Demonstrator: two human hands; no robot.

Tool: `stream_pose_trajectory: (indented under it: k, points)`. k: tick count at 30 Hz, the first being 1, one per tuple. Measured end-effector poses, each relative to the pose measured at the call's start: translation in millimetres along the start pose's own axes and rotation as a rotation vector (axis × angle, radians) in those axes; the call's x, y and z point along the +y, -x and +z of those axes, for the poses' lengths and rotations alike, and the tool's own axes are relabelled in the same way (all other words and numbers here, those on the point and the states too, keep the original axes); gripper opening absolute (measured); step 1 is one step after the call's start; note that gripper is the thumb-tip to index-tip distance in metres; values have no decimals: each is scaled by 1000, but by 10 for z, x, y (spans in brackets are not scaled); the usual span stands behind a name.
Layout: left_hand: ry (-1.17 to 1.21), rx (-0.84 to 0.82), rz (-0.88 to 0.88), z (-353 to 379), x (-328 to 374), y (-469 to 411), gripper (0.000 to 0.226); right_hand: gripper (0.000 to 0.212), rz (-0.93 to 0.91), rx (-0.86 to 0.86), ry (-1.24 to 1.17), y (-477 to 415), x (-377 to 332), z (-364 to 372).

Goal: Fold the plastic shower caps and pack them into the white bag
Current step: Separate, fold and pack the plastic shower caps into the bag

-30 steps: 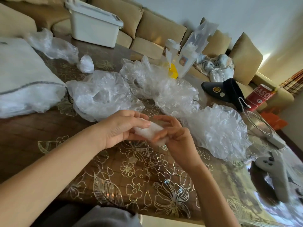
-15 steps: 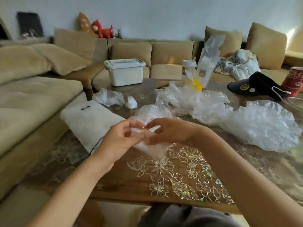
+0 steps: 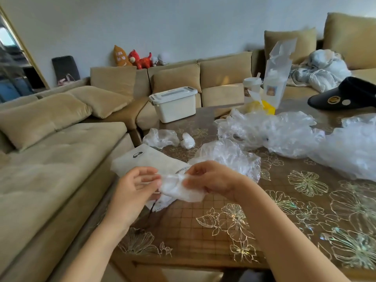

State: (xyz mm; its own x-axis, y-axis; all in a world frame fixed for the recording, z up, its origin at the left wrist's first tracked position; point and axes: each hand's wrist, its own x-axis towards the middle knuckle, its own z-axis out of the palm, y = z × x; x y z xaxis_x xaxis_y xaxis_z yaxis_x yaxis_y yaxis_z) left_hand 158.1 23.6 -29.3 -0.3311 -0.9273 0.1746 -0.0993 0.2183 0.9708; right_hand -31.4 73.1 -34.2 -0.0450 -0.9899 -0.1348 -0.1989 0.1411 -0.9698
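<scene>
A small folded shower cap of clear plastic hangs between my two hands, just above the table's left edge. My right hand pinches its top right. My left hand has its fingers curled at the cap's left end, fingertips on the plastic. Directly behind them lies the flat white bag, its near end under my hands. Several loose crumpled caps spread over the table to the right, and a small folded one lies farther back.
A brown table with a gold flower pattern holds everything. A beige sofa runs along the left and back, with a white lidded box on it. Cups and a clear bag stand at the back, a black visor cap at far right.
My head has turned left, bringing the sofa and white bag into view. Both hands carried the folded cap left, over the near end of the white bag.
</scene>
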Motion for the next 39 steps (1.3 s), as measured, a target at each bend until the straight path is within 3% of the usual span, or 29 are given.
stream_pose_trajectory:
  k: [1, 3, 6, 8, 13, 16, 23, 25, 27, 29, 32, 34, 36, 39]
  points:
    - [-65, 52, 46, 5, -16, -24, 20, 8, 12, 53, -63, 9, 29, -18]
    - [-420, 103, 179, 38, -125, -58, 18, 8, 53, 155, -182, 2, 78, -31]
    - [-1007, -56, 237, 135, -365, -113, 52, 15, 68, 320, -340, -65, 149, -49]
    - [-1160, -113, 188, 136, -447, -171, 57, 18, 61, 388, -410, -82, 172, -32]
    - [-953, -83, 136, 101, -456, -241, 43, 22, 104, 398, -631, -170, 168, 39]
    - [-775, -81, 63, 145, -414, -266, 39, 33, 126, 275, -741, -218, 125, 162]
    - [-419, 52, -8, 241, -223, -239, 30, 22, 105, -91, -699, -242, 127, 342]
    - [-371, 84, -38, 290, -190, -228, 30, 5, 121, -38, -780, -256, 149, 496]
    - [-342, 123, -30, 313, -155, -195, 26, 20, 154, 68, -825, -283, 184, 621]
    - [-335, 142, 1, 319, -134, -166, 23, 22, 184, 170, -676, -336, 262, 653]
    - [-408, 124, 35, 313, -194, -147, 30, 6, 252, 304, -324, -366, 300, 605]
    - [-483, 111, 76, 313, -247, -124, 37, 11, 267, 348, -182, -359, 265, 588]
    - [-540, 102, 142, 347, -302, -111, 39, 11, 240, 367, -176, -369, 194, 531]
    - [-616, 91, 225, 390, -355, -48, 41, 20, 248, 291, -406, -377, 120, 499]
